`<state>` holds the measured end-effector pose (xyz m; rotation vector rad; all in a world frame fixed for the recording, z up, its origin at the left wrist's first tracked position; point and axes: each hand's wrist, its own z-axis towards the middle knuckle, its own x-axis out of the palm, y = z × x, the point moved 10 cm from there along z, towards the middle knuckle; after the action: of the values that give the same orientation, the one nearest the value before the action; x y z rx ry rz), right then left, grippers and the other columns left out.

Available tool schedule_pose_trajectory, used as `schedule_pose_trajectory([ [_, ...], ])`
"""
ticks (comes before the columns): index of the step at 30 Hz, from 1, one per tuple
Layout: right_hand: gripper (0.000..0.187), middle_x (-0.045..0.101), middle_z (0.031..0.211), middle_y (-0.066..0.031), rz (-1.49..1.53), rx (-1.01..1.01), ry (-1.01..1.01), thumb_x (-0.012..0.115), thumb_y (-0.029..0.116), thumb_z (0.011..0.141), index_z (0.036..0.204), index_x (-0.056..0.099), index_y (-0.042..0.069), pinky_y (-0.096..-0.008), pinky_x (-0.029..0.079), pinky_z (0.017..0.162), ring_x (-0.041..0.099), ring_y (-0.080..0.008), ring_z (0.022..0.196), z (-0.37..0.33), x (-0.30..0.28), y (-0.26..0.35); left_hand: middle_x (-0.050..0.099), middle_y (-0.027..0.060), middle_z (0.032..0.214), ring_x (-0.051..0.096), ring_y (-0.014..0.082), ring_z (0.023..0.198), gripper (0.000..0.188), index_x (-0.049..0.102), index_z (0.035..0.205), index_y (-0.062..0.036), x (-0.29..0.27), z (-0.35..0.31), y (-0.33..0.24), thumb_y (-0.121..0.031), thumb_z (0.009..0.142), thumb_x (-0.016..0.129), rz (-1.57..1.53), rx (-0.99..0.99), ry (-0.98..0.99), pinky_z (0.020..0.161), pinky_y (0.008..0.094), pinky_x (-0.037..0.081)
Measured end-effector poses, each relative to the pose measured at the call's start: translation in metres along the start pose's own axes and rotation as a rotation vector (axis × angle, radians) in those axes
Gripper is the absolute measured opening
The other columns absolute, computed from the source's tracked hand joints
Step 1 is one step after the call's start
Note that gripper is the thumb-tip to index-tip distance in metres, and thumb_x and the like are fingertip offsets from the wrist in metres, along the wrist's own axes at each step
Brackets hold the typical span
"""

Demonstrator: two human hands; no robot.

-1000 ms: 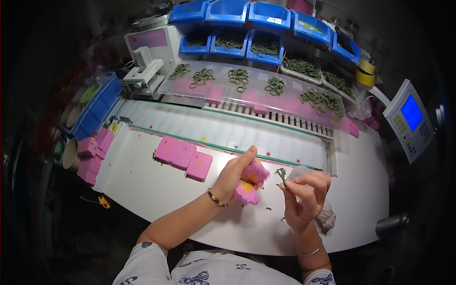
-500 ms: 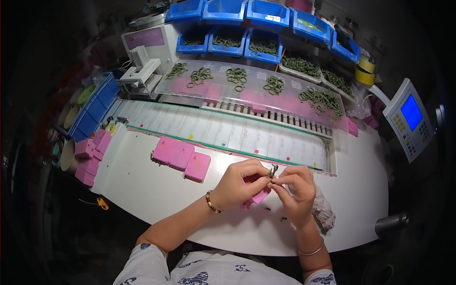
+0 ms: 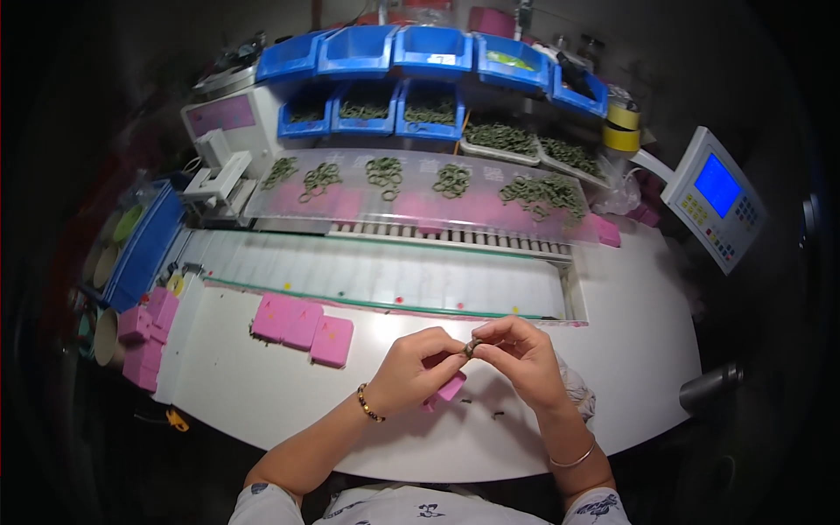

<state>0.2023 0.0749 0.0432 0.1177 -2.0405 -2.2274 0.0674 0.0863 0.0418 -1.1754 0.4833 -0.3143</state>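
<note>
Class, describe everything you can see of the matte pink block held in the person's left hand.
The matte pink block looks like foam or rubber, its visible part straight-edged. The curled, bare left hand grips it and hides most of it, so its full shape is unclear. It is tilted, showing below the hand over the smooth white tabletop; whether they touch cannot be told.

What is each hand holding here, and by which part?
The left hand and right hand pinch a small dark-green piece; exactly where is too small to tell. The left also holds a pink piece by its covered upper part.
</note>
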Motion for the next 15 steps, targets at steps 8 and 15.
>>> schedule_pose_trajectory([
  [8, 0.006, 0.068, 0.081, -0.0037, -0.613, -0.331, -0.477, 0.068, 0.003, 0.083, 0.087, 0.065, 0.002, -0.0257, 0.05, 0.067, 0.062, -0.0097, 0.071, 0.072, -0.131, 0.081, 0.069, 0.0039, 0.091, 0.063, 0.0064, 0.08, 0.019, 0.07, 0.107, 0.0, -0.004, -0.005, 0.031, -0.011, 0.092, 0.066, -0.24, -0.34, -0.085, 0.072, 0.0215, 0.052],
  [15, 0.01, 0.068, 0.075, -0.0064, -0.5, -0.105, -0.577, 0.07, 0.002, 0.082, 0.091, 0.066, -0.001, -0.0241, 0.052, 0.061, 0.066, -0.0113, 0.071, 0.139, -0.244, 0.061, 0.068, 0.002, 0.086, 0.059, 0.005, 0.074, 0.017, 0.07, 0.105, 0.001, -0.011, -0.004, 0.041, -0.009, 0.092, 0.066, -0.316, -0.344, -0.141, 0.067, 0.0211, 0.05],
])
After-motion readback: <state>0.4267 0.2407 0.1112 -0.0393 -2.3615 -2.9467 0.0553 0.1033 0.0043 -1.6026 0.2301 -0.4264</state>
